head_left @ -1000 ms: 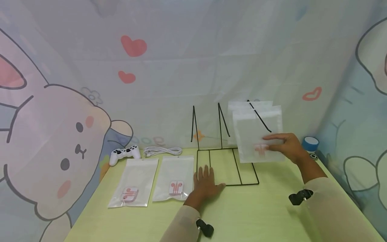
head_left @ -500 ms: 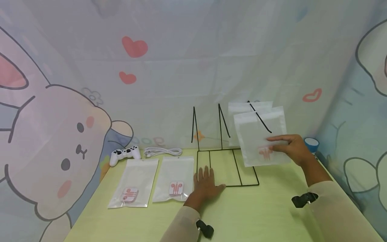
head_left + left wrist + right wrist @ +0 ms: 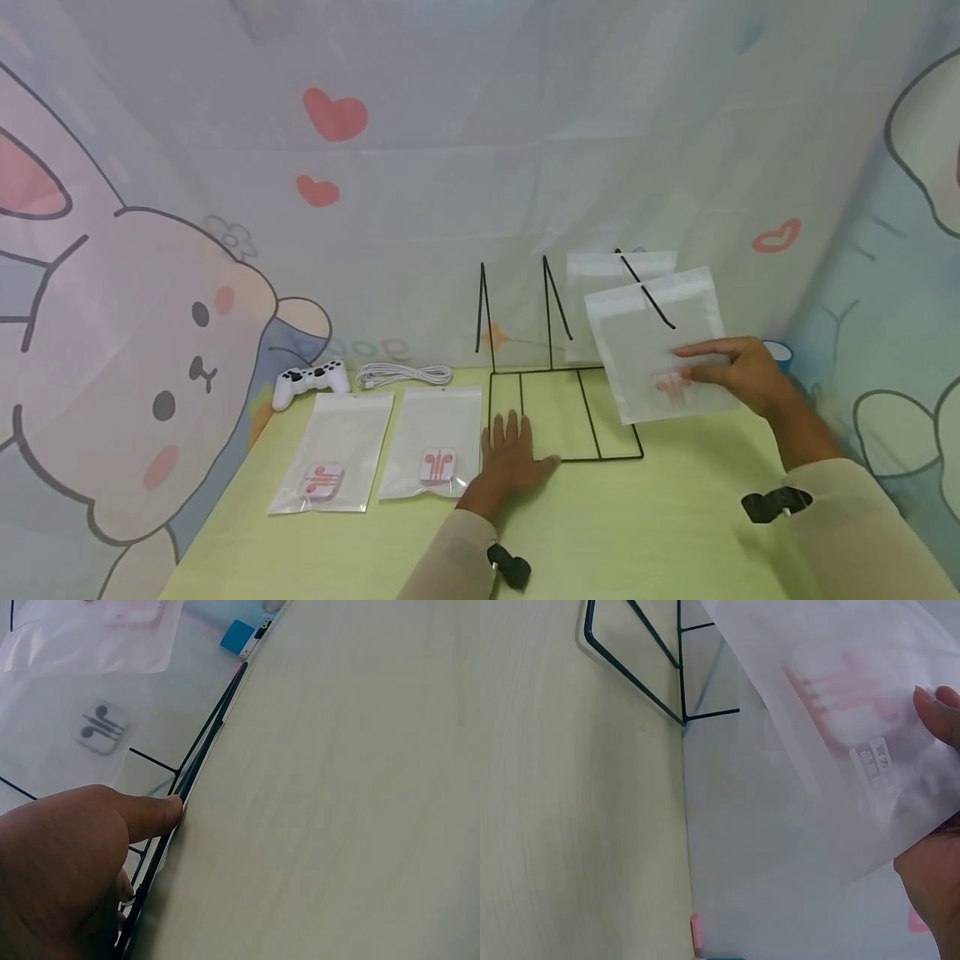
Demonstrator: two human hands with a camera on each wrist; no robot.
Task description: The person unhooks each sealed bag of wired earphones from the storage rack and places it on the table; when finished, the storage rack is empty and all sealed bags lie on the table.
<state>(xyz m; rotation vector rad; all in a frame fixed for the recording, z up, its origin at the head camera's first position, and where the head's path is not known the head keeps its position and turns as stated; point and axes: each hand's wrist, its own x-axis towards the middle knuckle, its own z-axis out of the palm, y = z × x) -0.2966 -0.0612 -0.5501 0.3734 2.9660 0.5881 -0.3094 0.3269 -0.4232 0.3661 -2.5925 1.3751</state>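
My right hand [image 3: 738, 371] pinches the right side of a white zip bag [image 3: 637, 333] with a pink-printed earphone case [image 3: 672, 387] inside. This bag is tilted, and the black prong [image 3: 657, 307] of the wire rack's right hook passes in front of its upper part. Behind it, a second white bag [image 3: 588, 268] hangs at the same hook, mostly covered; the left wrist view shows dark earphones [image 3: 103, 727] in it. My left hand [image 3: 512, 458] lies with fingers spread on the base of the black wire display rack [image 3: 596, 417], its thumb touching the front bar.
Left of the rack lie two more zip bags [image 3: 337, 425] [image 3: 442, 417] with pink earphone cases. Behind them are a white game controller [image 3: 311, 382] and a coiled white cable [image 3: 403, 375]. A blue-and-white roll [image 3: 780, 354] stands at the back right. Two more hooks [image 3: 483, 300] rise at the rack's left and middle.
My right hand has moved right and slightly down, drawing the front bag along and tilting it more. The bag behind and my left hand have stayed in place.
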